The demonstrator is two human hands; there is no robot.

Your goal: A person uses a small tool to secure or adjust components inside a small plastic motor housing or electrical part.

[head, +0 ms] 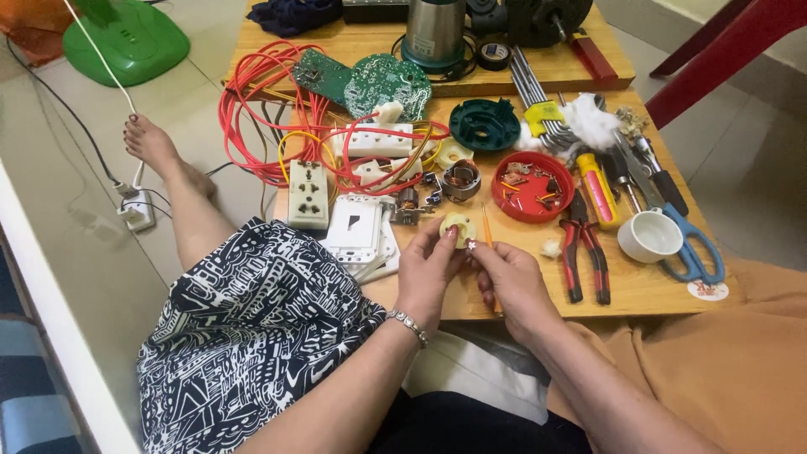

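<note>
My left hand (427, 267) holds a small round cream plastic part (456, 228) up over the front edge of the low wooden table (647, 290). My right hand (510, 277) grips a thin orange-handled screwdriver (487, 227) whose shaft rises beside the cream part. The fingertips of both hands meet at a tiny metal piece just below the part. A beaded bracelet (409, 324) circles my left wrist.
On the table lie red pliers (583, 249), a red lid of small parts (532, 186), a white cup (650, 235), blue scissors (694, 249), white sockets (308, 194), red wires (261, 109), green circuit boards (370, 82) and hex keys (538, 97). A green fan base (126, 38) stands on the floor.
</note>
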